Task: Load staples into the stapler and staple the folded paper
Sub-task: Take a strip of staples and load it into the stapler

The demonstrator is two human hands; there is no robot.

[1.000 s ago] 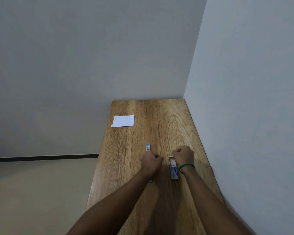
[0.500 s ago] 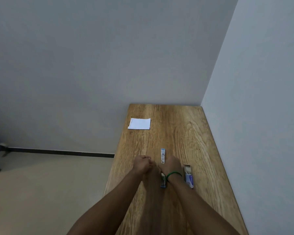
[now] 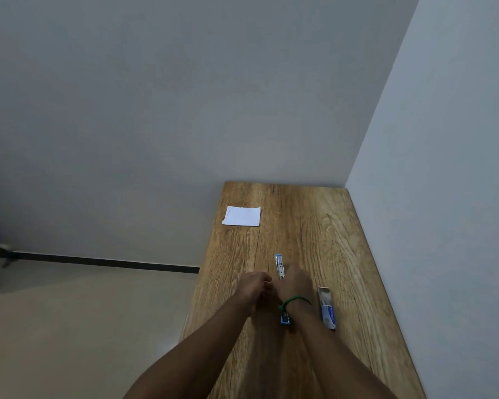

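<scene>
Wooden table, hands over stapler

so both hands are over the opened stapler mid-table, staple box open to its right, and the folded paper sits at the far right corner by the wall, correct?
Not quite. In the head view the folded paper lies at the far left of the table, by its open edge, away from the right wall. The rest holds: left hand and right hand are over the opened stapler, with the open staple box to its right.
</scene>
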